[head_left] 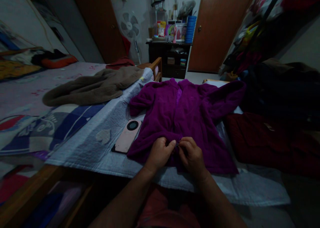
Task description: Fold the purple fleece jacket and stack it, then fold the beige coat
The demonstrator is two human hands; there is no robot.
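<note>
A purple fleece jacket (160,114) lies spread front up on a light blue quilted cover, collar away from me and sleeves out to the sides. At the bottom of its front opening, my left hand (161,151) pinches the hem edge between thumb and fingers. Close beside it, my right hand (191,154) is closed around a small dark piece at the zipper's lower end, its details too dim to make out. The fingertips of both hands nearly meet there. A pale pink phone (127,136) with a round dark camera ring lies left of the jacket.
To the left lie brown trousers (100,84) and a blue checked cloth (57,124). Folded dark red clothing (255,138) sits at right, below a dark pile (282,91). The quilted cover (82,148) drops off at the front edge. A fan (130,25) stands behind.
</note>
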